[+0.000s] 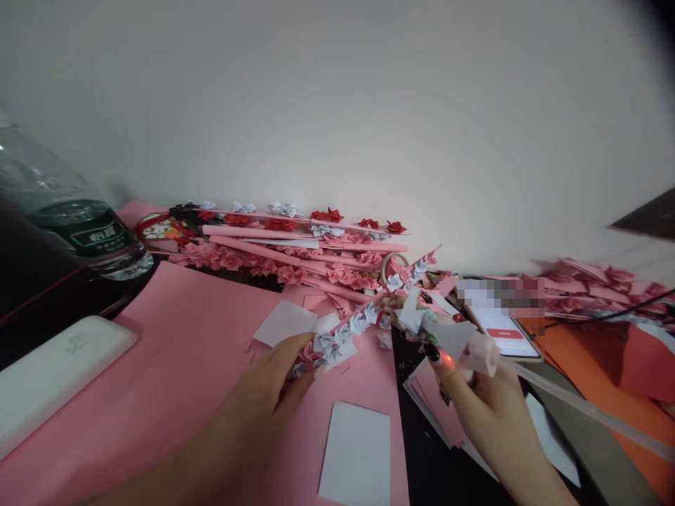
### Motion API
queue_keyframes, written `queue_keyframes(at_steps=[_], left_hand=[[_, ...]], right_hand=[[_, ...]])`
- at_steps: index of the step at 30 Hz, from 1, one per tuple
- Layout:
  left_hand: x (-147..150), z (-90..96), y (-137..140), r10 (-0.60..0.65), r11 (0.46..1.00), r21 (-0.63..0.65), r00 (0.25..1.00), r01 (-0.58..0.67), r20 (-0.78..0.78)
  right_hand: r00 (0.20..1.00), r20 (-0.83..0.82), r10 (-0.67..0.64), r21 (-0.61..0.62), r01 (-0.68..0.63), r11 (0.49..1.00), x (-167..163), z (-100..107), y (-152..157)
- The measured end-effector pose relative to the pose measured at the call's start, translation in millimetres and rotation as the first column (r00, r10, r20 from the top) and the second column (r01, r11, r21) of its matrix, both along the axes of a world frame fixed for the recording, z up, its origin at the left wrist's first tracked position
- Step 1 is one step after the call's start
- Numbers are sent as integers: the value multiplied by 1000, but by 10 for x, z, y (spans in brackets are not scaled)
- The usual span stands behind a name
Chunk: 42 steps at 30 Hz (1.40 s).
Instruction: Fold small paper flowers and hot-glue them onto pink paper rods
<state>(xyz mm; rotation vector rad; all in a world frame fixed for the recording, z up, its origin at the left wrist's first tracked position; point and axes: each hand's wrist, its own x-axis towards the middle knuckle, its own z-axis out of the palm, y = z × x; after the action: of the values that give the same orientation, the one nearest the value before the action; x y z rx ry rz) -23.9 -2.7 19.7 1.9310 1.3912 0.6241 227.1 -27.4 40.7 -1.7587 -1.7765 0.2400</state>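
My left hand [287,376] pinches the lower end of a pink paper stem lined with pale blue-white folded paper flowers [351,327]. The stem slants up and to the right. My right hand [482,400] is wrapped round a pale glue gun [453,336]; a small red light glows by the thumb, and a long translucent stick [585,400] trails behind it. The gun's front end points toward the flowers near the stem's middle. Whether it touches them I cannot tell. Below the hands, a white paper rectangle [356,453] lies on a large pink sheet [184,379].
Finished-looking pink, red and white flower stems [295,256] are heaped along the wall, more [606,284] at right. A water bottle [79,218] and white power bank [68,372] stand left. A phone [509,337], paper slips [437,400] and orange sheets [585,365] lie right.
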Motion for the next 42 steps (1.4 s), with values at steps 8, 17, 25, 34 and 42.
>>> queue_keyframes(at_steps=[8, 17, 25, 34, 42], left_hand=[[33, 25, -15, 36, 999, -15, 998, -35, 53], [31, 38, -18, 33, 999, -36, 999, -31, 42], [34, 49, -9, 28, 995, -97, 997, -21, 70], [53, 49, -20, 57, 989, -142, 992, -40, 113], [42, 14, -15, 44, 991, -131, 997, -36, 61]], right_hand=[[999, 41, 12, -2, -12, 1000, 10, 15, -1], [999, 17, 29, -2, -29, 1000, 7, -12, 9], [998, 58, 11, 9, -12, 1000, 6, -4, -5], [996, 86, -13, 13, 12, 1000, 8, -10, 2], [997, 76, -10, 19, 8, 1000, 13, -2, -11]])
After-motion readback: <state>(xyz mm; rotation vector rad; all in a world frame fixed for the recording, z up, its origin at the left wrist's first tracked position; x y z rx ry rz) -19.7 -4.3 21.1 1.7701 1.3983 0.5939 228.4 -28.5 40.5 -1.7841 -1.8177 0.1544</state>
